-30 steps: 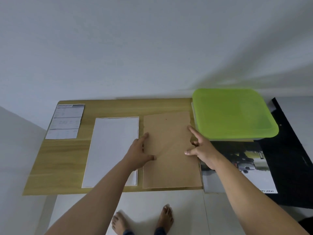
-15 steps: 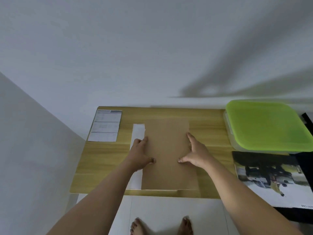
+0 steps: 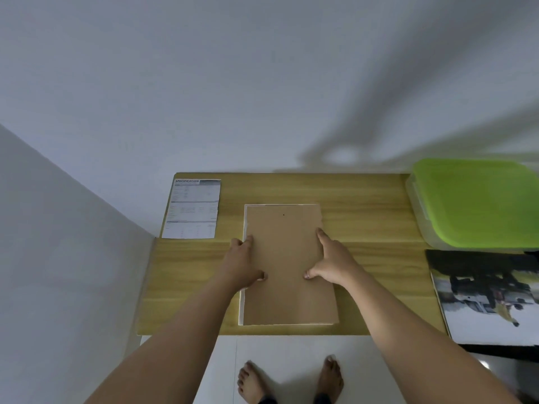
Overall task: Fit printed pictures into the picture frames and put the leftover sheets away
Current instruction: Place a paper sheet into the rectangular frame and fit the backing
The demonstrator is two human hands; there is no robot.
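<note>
View: head camera, looking down at a wooden table (image 3: 373,258) set against a pale wall.
Backing board: brown sheet (image 3: 288,258) lying flat at the table's middle, on top of a white frame (image 3: 241,304); only thin white strips show along its left, far and near edges.
Left hand (image 3: 242,265): grips the board's left edge, thumb pressed on the top face, fingers curled along the side.
Right hand (image 3: 332,263): grips the right edge the same way, thumb on top, forefinger stretched along the edge.
Printed picture (image 3: 490,298): vehicle print at the table's right, well apart from the frame.
Specification sheet (image 3: 192,208): far left corner, near the frame but not touching it.
Green-lidded box (image 3: 475,199): far right, lid on.
Step in hand: probably squaring the board over the frame's back.
Next move: likely a small shift to even the white margins, then pressing the board down; whether a picture lies beneath cannot be told.
</note>
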